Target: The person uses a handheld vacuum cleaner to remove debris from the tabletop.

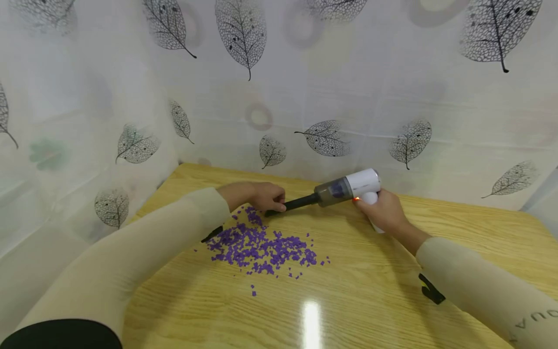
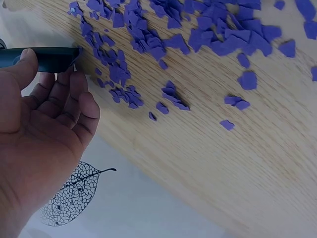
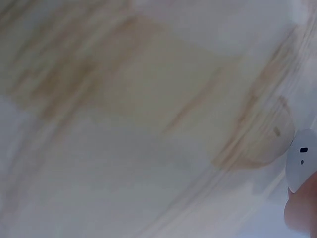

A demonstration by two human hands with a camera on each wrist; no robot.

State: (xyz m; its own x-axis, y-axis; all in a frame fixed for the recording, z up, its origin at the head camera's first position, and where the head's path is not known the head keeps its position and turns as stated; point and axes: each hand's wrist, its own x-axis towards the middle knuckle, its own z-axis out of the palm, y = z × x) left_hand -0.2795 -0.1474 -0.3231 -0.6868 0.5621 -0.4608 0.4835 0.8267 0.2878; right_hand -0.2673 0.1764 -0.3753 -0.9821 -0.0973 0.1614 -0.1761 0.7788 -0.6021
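A white handheld vacuum cleaner (image 1: 363, 182) with a clear grey dust cup and a long black nozzle (image 1: 301, 201) slants above the table. My right hand (image 1: 387, 211) grips its handle, where a small orange light glows. Near the nozzle's tip, my left hand (image 1: 264, 195) pinches it; in the left wrist view the thumb lies over the nozzle (image 2: 47, 60) and the fingers are beneath. The tip is at the far edge of a spread of small purple scraps (image 1: 244, 245), perhaps paper. At the right wrist view's edge, only the white handle end (image 3: 303, 158) and a bit of hand show.
The wood-grain table (image 1: 357, 286) meets a pale curtain (image 1: 301, 92) with leaf prints at the back and left. A few stray scraps (image 1: 254, 291) lie nearer the front. Light reflects off the table's front part.
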